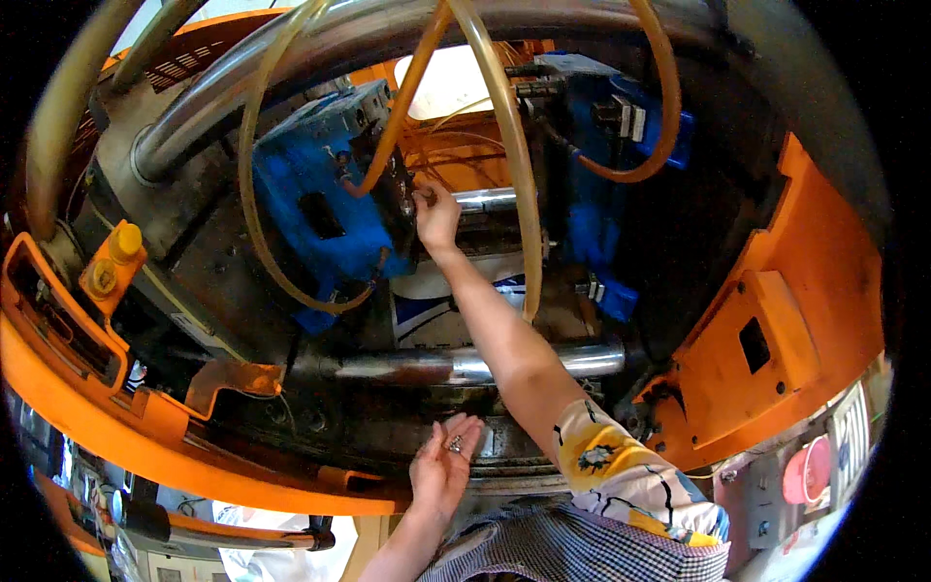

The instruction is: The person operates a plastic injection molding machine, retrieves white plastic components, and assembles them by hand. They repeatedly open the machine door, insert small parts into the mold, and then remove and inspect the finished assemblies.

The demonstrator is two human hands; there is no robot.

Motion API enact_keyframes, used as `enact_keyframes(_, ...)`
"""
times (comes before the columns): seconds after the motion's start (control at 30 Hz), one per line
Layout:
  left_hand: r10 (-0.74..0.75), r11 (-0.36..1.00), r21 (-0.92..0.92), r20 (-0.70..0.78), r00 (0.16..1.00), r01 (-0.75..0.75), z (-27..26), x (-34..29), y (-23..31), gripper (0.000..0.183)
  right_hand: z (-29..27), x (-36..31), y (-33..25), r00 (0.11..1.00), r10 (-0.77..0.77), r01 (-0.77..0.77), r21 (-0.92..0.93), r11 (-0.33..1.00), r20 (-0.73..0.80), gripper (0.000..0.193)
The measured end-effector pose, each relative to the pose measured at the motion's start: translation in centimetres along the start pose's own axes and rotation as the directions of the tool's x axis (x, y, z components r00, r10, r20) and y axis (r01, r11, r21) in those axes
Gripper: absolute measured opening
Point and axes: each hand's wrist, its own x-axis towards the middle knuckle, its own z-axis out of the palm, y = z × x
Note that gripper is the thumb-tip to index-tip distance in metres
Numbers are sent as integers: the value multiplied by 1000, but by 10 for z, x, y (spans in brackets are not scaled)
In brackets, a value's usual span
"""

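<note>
My right hand (436,215) reaches deep into the machine, its fingers pinched together against the dark inner face of the left blue mould half (330,209). What sits between those fingertips is too small to make out. Lower down, my left hand (441,475) is held palm up with its fingers stretched out. A few small shiny metal pieces (456,443) rest on that palm near the finger bases. Across the gap stands the right blue mould half (592,175), apart from both hands.
Translucent hoses (514,165) loop in front of the moulds. Polished steel bars (475,364) cross the machine above and below my right arm. Orange guards (766,339) flank the opening. A pink basin (807,470) is outside at the lower right.
</note>
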Motion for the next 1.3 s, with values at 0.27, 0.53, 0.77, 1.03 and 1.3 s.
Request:
enact_keyframes(0.27,1,1000,2,-37,999,-1,-11,1,2,45,53,27,38,979,199,-179,278,944,-45,29)
enact_keyframes(0.53,14,1000,-7,-60,998,-14,-10,-1,6,46,49,25,19,996,91,-91,6,996,-16,28)
enact_keyframes(0.77,16,1000,-4,-92,996,-17,-13,-1,8,45,52,26,22,999,45,-45,-50,998,-10,28)
enact_keyframes(1.03,33,999,20,-72,997,-32,-11,-3,10,44,54,13,14,978,118,-70,-267,961,169,48)
enact_keyframes(1.3,90,996,-23,3,996,-90,-5,2,15,52,3,7,-12,952,109,-160,161,974,285,40)
